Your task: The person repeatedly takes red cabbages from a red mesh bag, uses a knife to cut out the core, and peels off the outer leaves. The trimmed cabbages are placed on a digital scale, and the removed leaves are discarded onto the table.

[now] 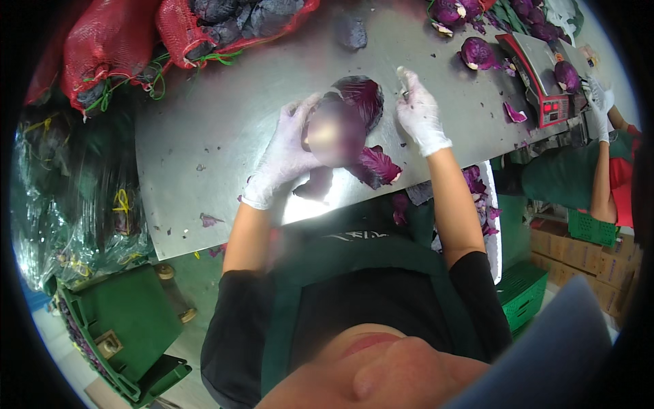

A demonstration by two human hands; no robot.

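Note:
My left hand [288, 145], in a whitish glove, holds a red cabbage [337, 134] over the metal table [194, 138]; a blur covers part of the cabbage. Its cut pale stem end faces up. A dark outer leaf [360, 99] shows just beyond it, and a loose purple leaf [379, 164] lies on the near side. To the right, apart from the cabbage, my gloved right hand [419, 110] is closed around a small tool that is mostly hidden; only a bit of dark metal shows between the fingers, so its kind is unclear.
Red mesh sacks [115, 46] of cabbages sit at the far left. At right are a trimmed cabbage [477, 53], a digital scale [536, 76] and a co-worker's gloved hands [600, 102]. A white bin [494, 220] with leaves stands below the edge; a green wheeled bin [127, 322] is at lower left.

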